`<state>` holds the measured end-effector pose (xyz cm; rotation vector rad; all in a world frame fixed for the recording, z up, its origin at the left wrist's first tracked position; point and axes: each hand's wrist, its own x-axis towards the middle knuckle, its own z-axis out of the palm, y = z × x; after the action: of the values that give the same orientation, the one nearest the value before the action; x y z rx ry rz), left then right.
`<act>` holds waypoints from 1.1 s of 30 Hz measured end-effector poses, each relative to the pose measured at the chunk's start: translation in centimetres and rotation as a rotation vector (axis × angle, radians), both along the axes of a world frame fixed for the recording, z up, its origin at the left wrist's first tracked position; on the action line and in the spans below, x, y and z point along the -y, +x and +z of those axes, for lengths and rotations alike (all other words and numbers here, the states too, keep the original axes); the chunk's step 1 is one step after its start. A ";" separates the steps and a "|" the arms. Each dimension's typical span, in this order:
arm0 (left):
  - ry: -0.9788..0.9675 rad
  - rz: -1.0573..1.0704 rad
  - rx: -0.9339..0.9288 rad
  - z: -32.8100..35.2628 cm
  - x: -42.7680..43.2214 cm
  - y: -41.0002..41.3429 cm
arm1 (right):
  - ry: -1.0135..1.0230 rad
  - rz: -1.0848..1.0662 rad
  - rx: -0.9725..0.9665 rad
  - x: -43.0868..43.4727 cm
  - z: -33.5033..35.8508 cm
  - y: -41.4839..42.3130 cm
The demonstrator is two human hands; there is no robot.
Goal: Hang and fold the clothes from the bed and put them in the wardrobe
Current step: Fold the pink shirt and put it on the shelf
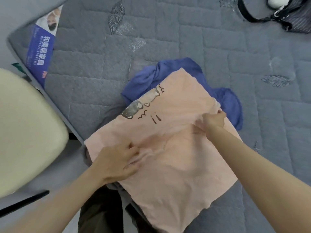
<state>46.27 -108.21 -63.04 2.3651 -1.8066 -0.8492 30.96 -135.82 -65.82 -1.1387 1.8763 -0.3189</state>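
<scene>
At the far left a cream-coloured rounded object fills the edge of the view, too blurred to name, with a thin black strip lying below it. Just beside it the corner of the bed's grey quilted mattress carries a blue label printed with white Chinese characters. The left hand lies on the near left part of a peach-pink T-shirt, its fingers curled and pinching a small ridge of the cloth, which wrinkles around the fingertips. The T-shirt is spread fairly flat at the near edge of the mattress, and its near corner hangs over the edge above the person's dark trousers. A printed row of grey cartoon cats with dark squiggles runs across the upper left part of the shirt. Under the far end of the T-shirt lies a crumpled blue garment, showing beyond its top and right edges and touching it. The right hand is at the shirt's right edge, fingers closed round a gathered fold of the pink cloth and lifting it slightly off the blue garment. Further right the mattress shows an embroidered leaf motif. In the far right corner, well apart from the clothes, sits a dark striped bag with black straps and a white rounded object at its top.
</scene>
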 end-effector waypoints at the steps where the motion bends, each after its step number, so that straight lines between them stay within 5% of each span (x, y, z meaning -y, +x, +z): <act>1: -0.047 0.091 -0.038 0.0 0.4 -0.3 | -0.018 0.041 -0.113 -0.3 0.2 -0.3; 4: -0.250 0.401 0.011 -0.4 2.1 -0.4 | -0.320 0.392 -0.334 -1.6 1.1 0.2; 7: -0.120 0.642 0.097 -1.6 3.3 1.1 | -0.490 0.708 -0.248 -2.6 1.8 2.2; 10: 0.066 0.711 0.078 -2.8 3.3 3.1 | -0.522 0.964 -0.204 -2.4 2.1 5.6; 14: 0.053 0.734 0.007 -3.7 2.9 4.9 | -0.467 1.197 -0.285 -0.9 1.1 10.3; 18: 0.059 0.758 -0.112 -3.7 2.6 6.0 | -0.306 1.261 -0.420 0.5 -0.5 12.8; 25: 0.140 0.711 -0.143 -3.1 3.2 8.3 | -0.447 1.388 -0.719 1.2 0.4 13.7; 33: -0.109 0.555 -0.173 -0.4 6.4 11.6 | -0.513 1.121 -0.457 3.0 4.5 12.1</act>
<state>57.83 -114.65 -63.40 2.4359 -1.0180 -0.8152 43.02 -138.84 -61.34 -2.5633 1.2189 0.1360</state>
